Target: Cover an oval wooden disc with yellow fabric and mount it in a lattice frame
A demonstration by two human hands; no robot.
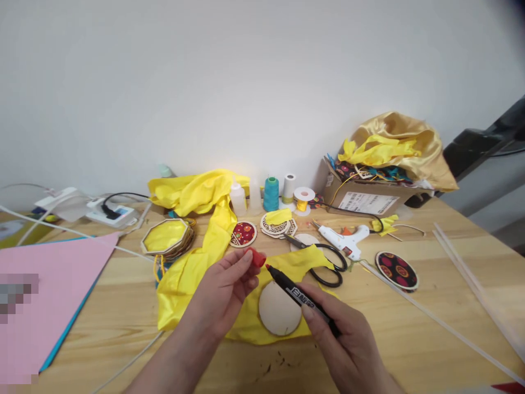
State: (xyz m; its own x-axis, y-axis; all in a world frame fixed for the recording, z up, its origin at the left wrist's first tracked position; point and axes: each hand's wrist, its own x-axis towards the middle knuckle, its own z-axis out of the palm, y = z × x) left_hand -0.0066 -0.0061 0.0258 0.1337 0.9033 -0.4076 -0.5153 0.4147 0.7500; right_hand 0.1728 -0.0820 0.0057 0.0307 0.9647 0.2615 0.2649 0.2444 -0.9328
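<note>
Red cap (256,258) pinched in my left hand (221,293), black marker (301,297) gripped in my right hand (346,334), bare tip (268,266) near the cap, above a pale disc (276,313) on yellow cloth (251,324)

Bright, even light fills the room from where I stand, washing the pale wall (246,93) and leaving soft shadows. Glossy highlights streak the gold satin (435,148). Wide-angle stretching bends the edges, the top right corner darkens, and coarse pixel blocks cover the lower left.
</note>
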